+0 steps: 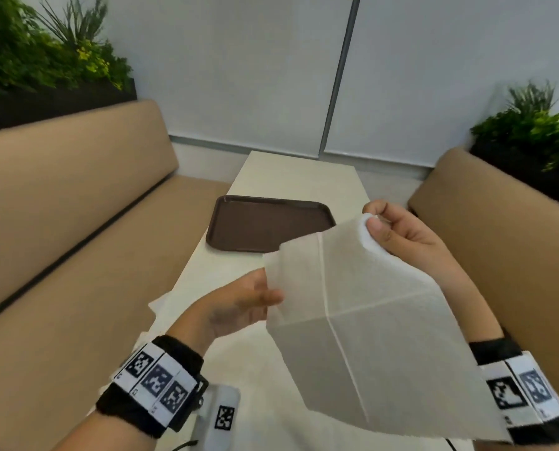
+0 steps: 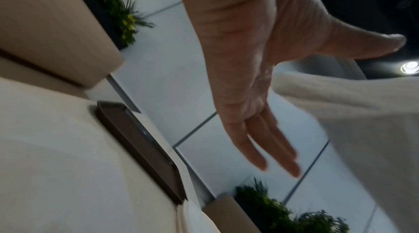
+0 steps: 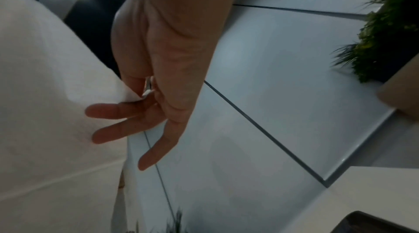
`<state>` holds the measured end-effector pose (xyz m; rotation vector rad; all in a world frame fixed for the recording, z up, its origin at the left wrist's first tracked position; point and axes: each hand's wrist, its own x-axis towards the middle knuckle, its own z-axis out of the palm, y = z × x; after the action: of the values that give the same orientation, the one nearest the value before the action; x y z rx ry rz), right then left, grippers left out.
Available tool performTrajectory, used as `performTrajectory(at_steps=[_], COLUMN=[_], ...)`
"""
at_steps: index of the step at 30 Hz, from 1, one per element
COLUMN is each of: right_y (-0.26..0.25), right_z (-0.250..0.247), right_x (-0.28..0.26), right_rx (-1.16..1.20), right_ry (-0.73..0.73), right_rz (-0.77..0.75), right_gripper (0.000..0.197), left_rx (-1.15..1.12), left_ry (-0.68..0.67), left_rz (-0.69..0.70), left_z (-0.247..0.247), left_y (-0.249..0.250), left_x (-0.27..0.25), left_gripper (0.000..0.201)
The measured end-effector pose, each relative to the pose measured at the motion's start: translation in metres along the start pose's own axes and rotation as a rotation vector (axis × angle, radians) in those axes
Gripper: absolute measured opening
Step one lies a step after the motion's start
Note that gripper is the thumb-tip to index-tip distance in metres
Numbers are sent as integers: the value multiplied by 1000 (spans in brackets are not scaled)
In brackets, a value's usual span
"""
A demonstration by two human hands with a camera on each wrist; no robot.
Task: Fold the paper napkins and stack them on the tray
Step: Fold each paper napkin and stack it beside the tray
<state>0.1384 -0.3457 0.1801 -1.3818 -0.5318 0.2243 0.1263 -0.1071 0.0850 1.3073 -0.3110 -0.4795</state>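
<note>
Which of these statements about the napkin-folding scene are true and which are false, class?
1. The right hand pinches a corner of the unfolded white paper napkin. True.
2. The flat brown plastic tray already holds a stack of folded napkins. False: no napkin shows on the tray.
3. The left hand has its fingers straight beside the napkin's edge. True.
4. The napkin lies flat on the white table. False: it is held up in the air.
5. The tray sits on a tan bench. False: it rests on the table.
</note>
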Motion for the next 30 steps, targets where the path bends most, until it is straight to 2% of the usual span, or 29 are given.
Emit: performTrajectory(at_steps=[2,4,6,7,8,9,10,11,13,14,17,20,22,26,28,30], right_y=[4,11,18,19,21,24,26,31,49,57,74,76,73,71,71,71], right_z=[-10,-19,-24,-22,-21,-22,-19,-17,-15,-12,-14,-18,-16,-17,-20,-20], right_x=[-9,-18,-24,-28,-34,-43,-48,-53,-60,-62,-68,-74,-77,-79,-79,-80], right_rx=[-2,15,-113,-199,-228,-216,-144,-66,17,29,139,136,35,-64,-102,-151], right_ry=[79,169,294,331,334,304,327,327,346,345,304,253,230,266,304,332], right_rz=[22,64,138,188,214,203,217,233,270,281,254,210,200,142,105,80], right_gripper=[7,8,17,29,56,99,132,137,89,82,114,113,102,69,45,33], left_rx=[-54,-74,-117,-144,-166,-182,-185,-181,-166,-155,-110,-29,17,49,153,214], left_ry=[-25,9,78,110,152,199,250,293,353,376,448,532,542,424,412,403], left_rz=[-43,-52,-52,-41,-25,-7,10,26,48,59,108,156,181,202,238,260], left_z=[9,18,25,29,33,35,37,39,41,42,41,36,32,21,17,19], left_y=[-7,-12,-13,-12,-11,-10,-9,-8,-6,-5,-3,-3,-5,-8,-7,-3], left_x=[2,0,-2,-4,-5,-6,-7,-7,-8,-8,-10,-13,-16,-27,-31,-34], left_gripper=[71,58,39,31,27,27,31,35,41,40,31,30,40,104,104,88])
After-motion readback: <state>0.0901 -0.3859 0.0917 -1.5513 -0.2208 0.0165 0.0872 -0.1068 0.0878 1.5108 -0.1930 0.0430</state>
